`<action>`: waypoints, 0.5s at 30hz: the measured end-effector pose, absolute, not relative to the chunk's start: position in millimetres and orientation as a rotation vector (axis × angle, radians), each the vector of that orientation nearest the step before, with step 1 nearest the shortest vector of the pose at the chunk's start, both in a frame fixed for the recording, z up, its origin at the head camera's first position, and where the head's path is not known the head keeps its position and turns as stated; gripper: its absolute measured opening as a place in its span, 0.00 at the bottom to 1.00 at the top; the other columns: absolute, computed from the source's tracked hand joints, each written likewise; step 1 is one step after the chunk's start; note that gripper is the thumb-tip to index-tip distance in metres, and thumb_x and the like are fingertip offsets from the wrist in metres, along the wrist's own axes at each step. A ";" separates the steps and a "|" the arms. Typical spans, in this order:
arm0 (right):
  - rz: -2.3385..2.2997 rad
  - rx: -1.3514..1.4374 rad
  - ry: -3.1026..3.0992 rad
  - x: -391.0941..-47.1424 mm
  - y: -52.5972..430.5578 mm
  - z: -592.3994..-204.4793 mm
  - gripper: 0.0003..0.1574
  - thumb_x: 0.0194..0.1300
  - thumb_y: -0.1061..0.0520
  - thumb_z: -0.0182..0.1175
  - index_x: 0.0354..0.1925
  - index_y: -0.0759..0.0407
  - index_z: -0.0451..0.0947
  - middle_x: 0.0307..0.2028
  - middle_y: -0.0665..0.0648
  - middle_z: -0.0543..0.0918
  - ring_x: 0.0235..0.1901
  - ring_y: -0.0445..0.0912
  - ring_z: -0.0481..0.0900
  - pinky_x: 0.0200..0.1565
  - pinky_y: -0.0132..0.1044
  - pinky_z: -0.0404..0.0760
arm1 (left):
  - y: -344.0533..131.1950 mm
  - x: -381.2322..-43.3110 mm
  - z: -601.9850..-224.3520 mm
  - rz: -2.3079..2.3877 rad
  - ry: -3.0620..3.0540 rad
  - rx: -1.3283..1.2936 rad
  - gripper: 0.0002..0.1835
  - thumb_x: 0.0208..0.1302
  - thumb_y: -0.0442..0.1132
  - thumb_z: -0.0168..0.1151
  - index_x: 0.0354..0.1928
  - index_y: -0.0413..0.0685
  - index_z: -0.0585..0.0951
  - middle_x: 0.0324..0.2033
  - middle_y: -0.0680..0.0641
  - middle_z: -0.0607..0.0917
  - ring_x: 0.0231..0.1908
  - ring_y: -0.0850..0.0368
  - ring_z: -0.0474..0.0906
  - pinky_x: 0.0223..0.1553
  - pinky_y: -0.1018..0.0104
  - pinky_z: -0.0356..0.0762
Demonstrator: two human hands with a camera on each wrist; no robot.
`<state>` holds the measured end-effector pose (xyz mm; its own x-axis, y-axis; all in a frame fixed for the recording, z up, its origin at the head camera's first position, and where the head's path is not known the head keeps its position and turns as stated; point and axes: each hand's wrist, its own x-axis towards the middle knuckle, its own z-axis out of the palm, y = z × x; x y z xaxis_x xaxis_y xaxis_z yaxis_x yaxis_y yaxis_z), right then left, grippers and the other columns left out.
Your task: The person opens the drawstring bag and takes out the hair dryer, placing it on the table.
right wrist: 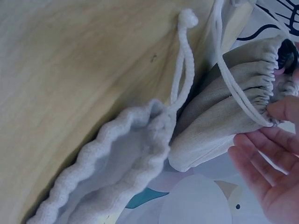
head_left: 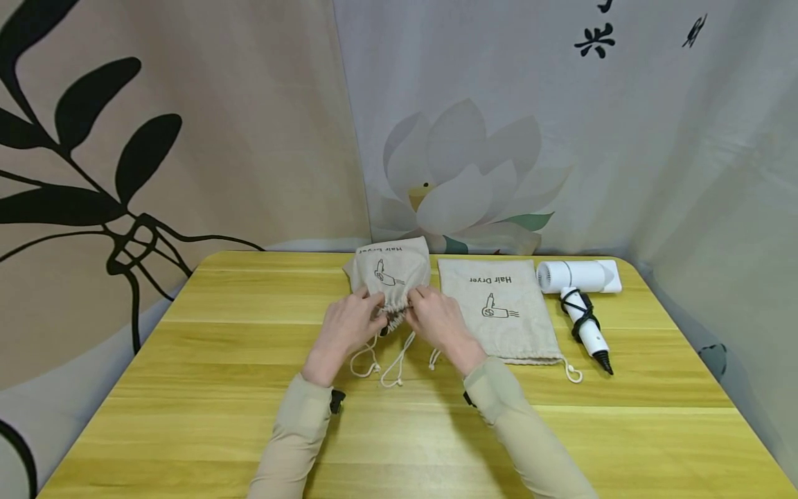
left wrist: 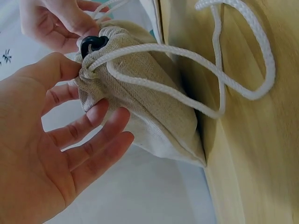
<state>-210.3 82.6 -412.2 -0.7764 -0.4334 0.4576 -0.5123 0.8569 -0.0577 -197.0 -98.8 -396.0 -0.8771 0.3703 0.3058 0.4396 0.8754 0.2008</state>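
Observation:
A beige drawstring bag [head_left: 399, 260] printed "Hair Dryer" is at the back middle of the table, with its gathered mouth toward me. My left hand [head_left: 350, 322] pinches one side of that mouth between thumb and fingers; in the left wrist view the other fingers spread beside the cloth. On the opposite side, the thumb and fingers of my right hand [head_left: 438, 320] pinch the ruffled rim, as the right wrist view shows. A black looped piece [left wrist: 95, 44] shows in the opening; the rest of the contents is hidden. White drawstrings [head_left: 399, 362] with knotted ends hang onto the table.
To the right lies a second, flat "Hair Dryer" bag [head_left: 524, 326], its wavy mouth [right wrist: 105, 135] partly open in the right wrist view. Beyond it is a white hair dryer [head_left: 582, 275], a black cord [head_left: 584, 320] wound round its handle. Printed curtains hang behind the wooden table [head_left: 249, 333].

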 end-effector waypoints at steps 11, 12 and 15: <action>0.275 0.681 -2.620 -210.5 86.3 -411.5 0.06 0.58 0.57 0.61 0.30 0.59 0.76 0.28 0.54 0.80 0.28 0.47 0.78 0.26 0.37 0.81 | -100.6 -197.6 -394.5 -0.358 -2.774 -0.641 0.07 0.52 0.39 0.66 0.32 0.50 0.78 0.26 0.50 0.77 0.19 0.60 0.67 0.18 0.72 0.64; 0.280 0.678 -2.628 -210.2 86.7 -411.3 0.05 0.58 0.57 0.61 0.30 0.59 0.76 0.28 0.54 0.80 0.28 0.47 0.78 0.26 0.38 0.81 | -100.7 -197.5 -394.4 -0.360 -2.774 -0.643 0.07 0.51 0.39 0.66 0.32 0.50 0.77 0.26 0.50 0.77 0.19 0.60 0.67 0.18 0.72 0.64; 0.302 0.676 -2.630 -210.2 87.9 -411.7 0.05 0.58 0.58 0.60 0.30 0.59 0.76 0.28 0.55 0.80 0.28 0.47 0.78 0.26 0.38 0.81 | -100.6 -197.2 -394.1 -0.361 -2.780 -0.641 0.08 0.51 0.38 0.66 0.32 0.50 0.77 0.26 0.50 0.77 0.20 0.60 0.67 0.18 0.72 0.65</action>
<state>-210.2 87.9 -411.7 -0.7998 -0.4126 0.4360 -0.5007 0.8592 -0.1054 -197.2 -100.6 -394.1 -0.8673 0.3904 0.3089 0.4562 0.8715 0.1797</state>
